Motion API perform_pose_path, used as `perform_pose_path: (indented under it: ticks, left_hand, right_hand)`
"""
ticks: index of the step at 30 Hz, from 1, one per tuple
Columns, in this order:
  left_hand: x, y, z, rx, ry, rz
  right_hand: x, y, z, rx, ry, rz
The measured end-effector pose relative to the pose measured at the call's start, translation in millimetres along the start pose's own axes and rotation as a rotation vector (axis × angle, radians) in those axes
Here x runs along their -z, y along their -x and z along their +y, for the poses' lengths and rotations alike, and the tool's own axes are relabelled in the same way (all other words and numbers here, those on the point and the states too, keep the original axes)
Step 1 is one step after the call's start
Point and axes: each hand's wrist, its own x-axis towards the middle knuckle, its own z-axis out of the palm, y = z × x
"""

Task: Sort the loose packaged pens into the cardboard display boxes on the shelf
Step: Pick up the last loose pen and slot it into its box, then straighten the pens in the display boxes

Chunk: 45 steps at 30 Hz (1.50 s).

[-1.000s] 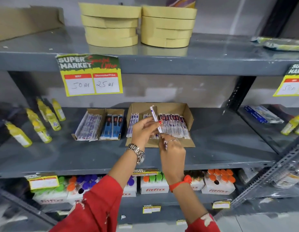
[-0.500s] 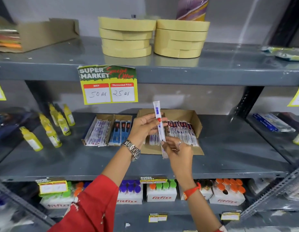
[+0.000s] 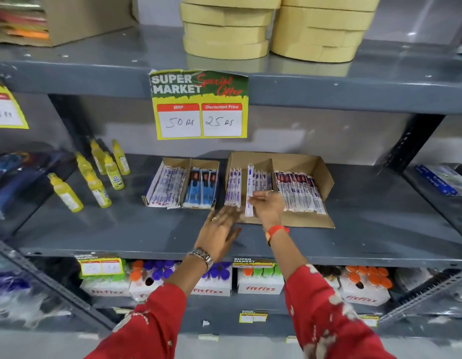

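Right hand [image 3: 268,206] pinching packaged pen [image 3: 249,190] over cardboard box [image 3: 320,167], left hand [image 3: 219,231] spread, empty

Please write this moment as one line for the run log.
step: placing pen | right hand: fingers on packaged pen in large cardboard box | left hand: open, empty, over shelf

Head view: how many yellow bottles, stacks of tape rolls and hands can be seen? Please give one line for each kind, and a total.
Yellow bottles: 6
Stacks of tape rolls: 2
Hands: 2, the left hand and the right hand
Total: 10
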Motion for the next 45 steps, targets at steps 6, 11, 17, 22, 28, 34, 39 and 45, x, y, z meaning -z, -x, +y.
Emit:
perform_pose_path:
  ticks: [6, 11, 17, 22, 28, 34, 39, 45]
  left_hand:
    - [-19, 13, -20, -0.037, -0.168, -0.182]
    - [-23, 12, -21, -0.064, -0.218, -0.216]
    - [-22, 14, -20, -0.078, -0.197, -0.200]
    - [-23, 14, -21, -0.084, -0.203, -0.191]
    - [-17, 14, -20, -0.065, -0.157, -0.121]
    - [13, 39, -49, 0.161, -0.151, 0.091]
    - [39, 59, -94, 0.371, -0.197, 0.201]
    - [58, 62, -142, 0.503, -0.288, 0.132]
  right_hand:
    - [-22, -31, -10, -0.024, 0.140, 0.061]
    - [-34, -44, -10, 0.006, 0.251, 0.031]
    - [-44, -45, -5, 0.052, 0.401, 0.079]
    - [-39, -38, -12, 0.068, 0.475, 0.120]
    - [-31, -31, -8, 0.128, 0.477, 0.146]
    - [-38, -6, -10, 0.392, 0.478, 0.057]
    - [-76, 20, -24, 0.660, 0.512, -0.080]
    - [-137, 36, -38, 0.864, 1.062, -0.471]
